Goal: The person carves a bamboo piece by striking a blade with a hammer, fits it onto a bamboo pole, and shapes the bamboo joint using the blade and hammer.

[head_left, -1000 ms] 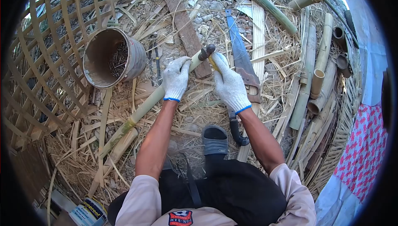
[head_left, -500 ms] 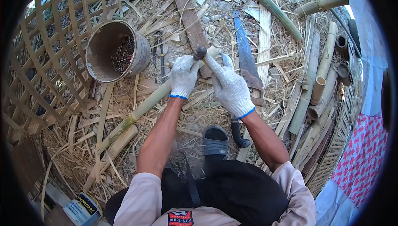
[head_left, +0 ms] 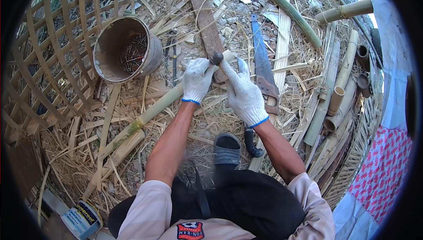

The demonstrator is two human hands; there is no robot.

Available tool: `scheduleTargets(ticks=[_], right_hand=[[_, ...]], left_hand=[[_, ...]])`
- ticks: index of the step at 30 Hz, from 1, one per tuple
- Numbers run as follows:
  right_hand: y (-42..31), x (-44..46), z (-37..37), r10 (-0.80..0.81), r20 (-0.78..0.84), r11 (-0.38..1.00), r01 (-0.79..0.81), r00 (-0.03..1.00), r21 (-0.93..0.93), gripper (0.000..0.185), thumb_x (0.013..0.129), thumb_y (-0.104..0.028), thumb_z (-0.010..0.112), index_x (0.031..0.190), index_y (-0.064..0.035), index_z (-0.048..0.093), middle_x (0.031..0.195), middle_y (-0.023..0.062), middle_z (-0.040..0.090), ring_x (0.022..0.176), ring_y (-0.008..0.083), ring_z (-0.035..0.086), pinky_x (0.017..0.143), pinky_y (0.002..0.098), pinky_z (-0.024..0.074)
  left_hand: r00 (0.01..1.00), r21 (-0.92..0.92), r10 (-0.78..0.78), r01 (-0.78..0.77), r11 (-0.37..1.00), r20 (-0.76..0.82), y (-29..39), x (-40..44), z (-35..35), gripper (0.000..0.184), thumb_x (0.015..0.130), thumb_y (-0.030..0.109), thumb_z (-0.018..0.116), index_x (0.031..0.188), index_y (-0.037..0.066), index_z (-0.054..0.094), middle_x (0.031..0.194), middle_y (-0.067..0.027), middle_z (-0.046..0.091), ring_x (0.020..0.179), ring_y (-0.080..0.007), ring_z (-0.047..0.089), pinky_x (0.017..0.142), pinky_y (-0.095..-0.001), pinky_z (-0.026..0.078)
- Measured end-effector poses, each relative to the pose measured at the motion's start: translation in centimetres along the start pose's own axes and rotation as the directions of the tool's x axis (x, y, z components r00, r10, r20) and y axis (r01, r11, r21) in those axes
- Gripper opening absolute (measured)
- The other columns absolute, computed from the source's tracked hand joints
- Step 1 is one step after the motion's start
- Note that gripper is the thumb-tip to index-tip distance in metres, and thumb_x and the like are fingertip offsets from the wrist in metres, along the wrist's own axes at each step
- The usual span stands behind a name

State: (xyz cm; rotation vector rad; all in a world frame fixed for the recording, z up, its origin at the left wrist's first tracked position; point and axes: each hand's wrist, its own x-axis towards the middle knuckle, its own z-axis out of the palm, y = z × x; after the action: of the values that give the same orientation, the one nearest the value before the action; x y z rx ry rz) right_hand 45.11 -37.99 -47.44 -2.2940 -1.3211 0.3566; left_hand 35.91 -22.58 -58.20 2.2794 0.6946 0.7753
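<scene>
- Shirt badge (head_left: pixel 190 230): we read "PON-RAM".
- Tub (head_left: pixel 82 220), left: we read "quaproof".
- Left hand (head_left: pixel 197 79): gloved, wrapped around the bamboo pole (head_left: pixel 161 103), slanting across the ground.
- Right hand (head_left: pixel 243 92): gloved, closed on the dark-headed tool (head_left: pixel 216 58), hiding its handle; head now inward of the pole's tip, where we earlier saw it.
- Beyond: bucket (head_left: pixel 154 55), saw (head_left: pixel 263 59), plank (head_left: pixel 205 24).

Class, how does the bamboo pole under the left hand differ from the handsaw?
The bamboo pole is round and pale green; the handsaw is flat-bladed, blue and brown. The bamboo pole slants beneath the left hand, while the handsaw lies untouched nearby. Both are long and narrow.
</scene>
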Motion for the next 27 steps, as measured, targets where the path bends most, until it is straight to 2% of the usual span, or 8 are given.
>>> scheduleTargets(ticks=[2, 4, 8, 9, 13, 22, 26, 27], right_hand=[[0.0, 0.6, -0.6, 0.020, 0.005, 1.000, -0.020, 1.000, -0.019, 0.066, 0.102, -0.002, 0.062, 0.165, -0.0192, 0.051, 0.154, 0.0366, 0.055, 0.118, 0.0479, 0.073, 0.094, 0.0467, 0.0611], [-0.2, 0.2, -0.7, -0.010, -0.146, 0.984, 0.036, 0.989, 0.172, 0.070, 0.102, -0.006, 0.063, 0.167, -0.0224, 0.046, 0.103, 0.0257, 0.070, 0.113, 0.0524, 0.070, 0.093, 0.0569, 0.0598], [0.6, 0.0, -0.1, -0.018, -0.152, 0.979, 0.048, 0.988, 0.199, 0.070, 0.103, -0.006, 0.062, 0.168, -0.0238, 0.045, 0.121, 0.0329, 0.070, 0.115, 0.0520, 0.069, 0.092, 0.0562, 0.0594], [0.7, 0.2, 0.3, -0.042, -0.149, 0.992, 0.059, 0.988, 0.107, 0.069, 0.104, -0.006, 0.062, 0.168, -0.0238, 0.045, 0.139, 0.0375, 0.063, 0.118, 0.0510, 0.069, 0.091, 0.0552, 0.0600], [1.2, -0.5, 0.4, 0.038, -0.193, 0.974, 0.007, 0.980, 0.225, 0.068, 0.105, -0.009, 0.062, 0.168, -0.0249, 0.045, 0.157, 0.0374, 0.050, 0.111, 0.0507, 0.073, 0.085, 0.0529, 0.0619], [1.2, -0.3, -0.6, 0.019, -0.160, 0.990, 0.004, 0.987, 0.141, 0.071, 0.102, -0.006, 0.065, 0.168, -0.0274, 0.046, 0.158, 0.0337, 0.052, 0.090, 0.0442, 0.077, 0.070, 0.0478, 0.0628], [0.9, -0.6, 0.0, 0.004, -0.184, 0.985, 0.028, 0.983, 0.172, 0.070, 0.103, -0.006, 0.065, 0.167, -0.0273, 0.047, 0.159, 0.0341, 0.051, 0.091, 0.0436, 0.077, 0.070, 0.0488, 0.0628], [1.0, 0.0, 0.2, 0.033, -0.070, 0.998, -0.030, 0.997, 0.053, 0.070, 0.103, -0.005, 0.062, 0.168, -0.0261, 0.046, 0.158, 0.0345, 0.052, 0.099, 0.0457, 0.076, 0.076, 0.0499, 0.0629]], left_hand=[[0.997, -0.024, -0.063, 0.064, 0.998, 0.039, 0.1, 0.1, 0.0, 0.013, 0.095, 0.018, 0.079, 0.102, 0.007, 0.078, 0.103, -0.0120, 0.076, 0.098, -0.0349, 0.071, 0.088, -0.0464, 0.058], [1.000, -0.053, -0.017, 0.016, 0.998, -0.012, -0.1, 0.4, 0.2, 0.012, 0.094, 0.016, 0.079, 0.102, 0.007, 0.077, 0.103, -0.0116, 0.076, 0.099, -0.0350, 0.071, 0.089, -0.0463, 0.058], [0.999, -0.067, 0.041, -0.041, 0.997, 0.003, -0.2, 0.6, 0.2, 0.011, 0.092, 0.012, 0.079, 0.102, 0.007, 0.077, 0.104, -0.0120, 0.076, 0.099, -0.0347, 0.071, 0.090, -0.0462, 0.058], [0.999, -0.053, 0.035, -0.034, 0.998, 0.017, 0.0, 0.9, 0.3, 0.011, 0.092, 0.011, 0.079, 0.102, 0.007, 0.076, 0.103, -0.0125, 0.075, 0.099, -0.0351, 0.070, 0.090, -0.0465, 0.057], [0.998, -0.086, 0.058, -0.057, 0.995, 0.012, 0.4, 0.4, 1.0, 0.011, 0.090, 0.009, 0.079, 0.099, 0.006, 0.072, 0.098, -0.0134, 0.072, 0.097, -0.0367, 0.068, 0.089, -0.0479, 0.056], [0.999, -0.121, 0.047, -0.044, 0.992, 0.023, 0.1, 1.2, 1.3, 0.010, 0.089, 0.009, 0.080, 0.094, 0.009, 0.072, 0.095, -0.0113, 0.071, 0.096, -0.0366, 0.068, 0.088, -0.0470, 0.054], [0.999, -0.093, 0.036, -0.035, 0.995, 0.018, 0.3, 1.1, 1.1, 0.010, 0.088, 0.009, 0.080, 0.093, 0.008, 0.072, 0.096, -0.0113, 0.073, 0.096, -0.0354, 0.068, 0.087, -0.0471, 0.055], [0.996, -0.003, -0.021, 0.021, 1.000, 0.083, 0.3, 1.2, 1.1, 0.010, 0.088, 0.009, 0.081, 0.094, 0.009, 0.073, 0.097, -0.0116, 0.073, 0.096, -0.0351, 0.068, 0.087, -0.0471, 0.055]])
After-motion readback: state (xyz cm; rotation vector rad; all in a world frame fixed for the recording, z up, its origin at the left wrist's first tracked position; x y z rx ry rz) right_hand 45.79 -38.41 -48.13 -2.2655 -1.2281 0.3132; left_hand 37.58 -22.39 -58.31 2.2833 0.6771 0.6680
